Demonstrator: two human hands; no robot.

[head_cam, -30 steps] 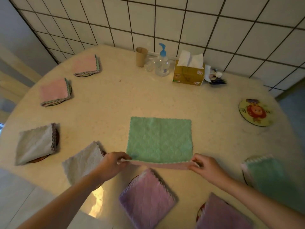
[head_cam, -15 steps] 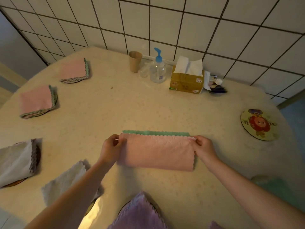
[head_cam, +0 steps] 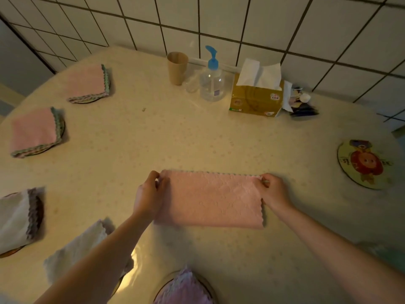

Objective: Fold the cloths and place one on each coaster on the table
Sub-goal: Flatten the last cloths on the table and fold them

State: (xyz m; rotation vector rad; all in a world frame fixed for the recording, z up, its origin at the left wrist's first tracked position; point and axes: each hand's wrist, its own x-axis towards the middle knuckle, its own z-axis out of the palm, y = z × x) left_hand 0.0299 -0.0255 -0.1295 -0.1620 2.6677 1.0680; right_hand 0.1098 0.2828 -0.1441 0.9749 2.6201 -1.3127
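Observation:
A pink cloth [head_cam: 212, 199] lies folded in half on the table's middle, pink side up, a thin green edge showing along its far side. My left hand [head_cam: 147, 195] pinches its far left corner and my right hand [head_cam: 273, 190] pinches its far right corner. A bare round coaster with a cartoon print [head_cam: 363, 164] sits at the right. Folded pink cloths [head_cam: 87, 83] [head_cam: 35, 131] rest on coasters at the far left. A grey cloth [head_cam: 18, 218] sits at the left edge, another grey cloth [head_cam: 81, 249] under my left forearm, and a purple cloth [head_cam: 184, 290] at the near edge.
Against the tiled wall stand a paper cup [head_cam: 177, 68], a clear pump bottle [head_cam: 212, 81], a yellow tissue box [head_cam: 256, 96] and a small dark clutter [head_cam: 301, 104]. A blurred green cloth [head_cam: 382, 252] shows at the near right. The cream table [head_cam: 175, 139] is round.
The green cloth was folded away from me: both hands carried its near edge over to the far edge, so the pink side now faces up. The camera tilted toward the wall.

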